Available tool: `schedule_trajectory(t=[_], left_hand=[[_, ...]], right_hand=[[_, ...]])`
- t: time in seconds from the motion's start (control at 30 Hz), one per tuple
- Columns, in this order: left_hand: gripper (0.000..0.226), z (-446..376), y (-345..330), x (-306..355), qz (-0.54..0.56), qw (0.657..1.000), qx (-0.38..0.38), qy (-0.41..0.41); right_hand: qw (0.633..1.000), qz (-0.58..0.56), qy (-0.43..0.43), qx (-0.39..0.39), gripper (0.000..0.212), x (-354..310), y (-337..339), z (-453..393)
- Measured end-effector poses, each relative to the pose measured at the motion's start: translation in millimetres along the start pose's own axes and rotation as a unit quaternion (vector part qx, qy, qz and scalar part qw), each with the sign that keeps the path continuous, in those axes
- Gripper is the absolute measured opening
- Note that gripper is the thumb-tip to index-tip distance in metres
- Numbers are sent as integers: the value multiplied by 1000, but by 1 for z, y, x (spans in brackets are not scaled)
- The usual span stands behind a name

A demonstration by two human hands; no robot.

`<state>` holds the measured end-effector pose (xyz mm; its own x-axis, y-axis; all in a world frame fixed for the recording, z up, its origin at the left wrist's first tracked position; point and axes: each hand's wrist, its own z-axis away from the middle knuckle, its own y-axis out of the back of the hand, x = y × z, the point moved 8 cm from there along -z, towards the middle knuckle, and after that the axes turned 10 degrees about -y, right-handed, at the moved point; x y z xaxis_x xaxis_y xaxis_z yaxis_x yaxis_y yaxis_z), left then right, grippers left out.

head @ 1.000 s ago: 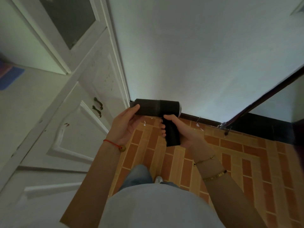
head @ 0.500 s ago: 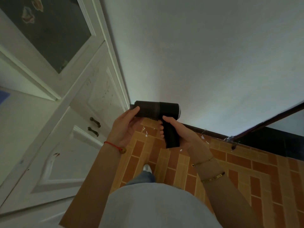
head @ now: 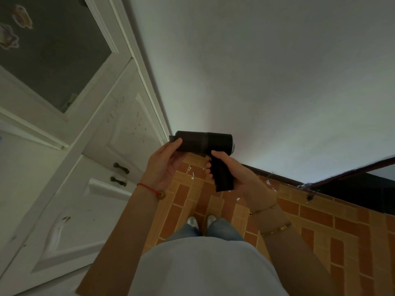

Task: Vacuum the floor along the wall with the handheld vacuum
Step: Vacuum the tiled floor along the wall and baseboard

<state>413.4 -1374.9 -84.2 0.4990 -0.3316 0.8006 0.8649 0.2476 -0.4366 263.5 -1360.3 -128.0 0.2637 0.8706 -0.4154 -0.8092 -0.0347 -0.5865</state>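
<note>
Above floor (head: 320, 221): vacuum (head: 205, 142) handle inside right hand (head: 233, 174) grip.

Our right hand (head: 233, 171) curled tight in a grip, our left hand (head: 164, 165) raised, fingers cupped, both forearms extended forward.

— Where is there room along the wall (head: 267, 71)?
— The brick-patterned floor (head: 320, 227) lies open toward the right — only white scraps (head: 192, 175) dot it.
— Obstacles?
— White cabinet (head: 85, 167) closes the left corner; a dark rail (head: 346, 171) slants across the right.
</note>
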Motion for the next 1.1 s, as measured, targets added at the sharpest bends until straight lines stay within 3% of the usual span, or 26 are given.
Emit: schedule_trajectory(t=[0.2,0.5,0.63,0.73,0.83,0.93,1.1], left_hand=[[26,-1,-15,-4,29,999,28,-9],[39,-12,-14,-13,17,998,52,-27],[34,-24,-7,-17,-11,999,35,-38],[26,-41,8,-27,-107,993,33,-44],[25,-68,29,-41,-278,958,33,-66],[36,-100,47,-59,-431,898,20,-86],[40,-157,88,-109,-541,835,10,-101]], right_hand=[[1000,1,-17,-22,15,-18,8,2],[999,9,-31,-14,14,-25,16,-1],[998,29,-38,33,18,-25,25,-6],[996,38,-48,64,21,-24,37,-19],[987,77,-24,137,27,-29,56,-39],[968,152,15,200,25,-38,70,-61],[936,249,89,234,20,-41,104,-125]])
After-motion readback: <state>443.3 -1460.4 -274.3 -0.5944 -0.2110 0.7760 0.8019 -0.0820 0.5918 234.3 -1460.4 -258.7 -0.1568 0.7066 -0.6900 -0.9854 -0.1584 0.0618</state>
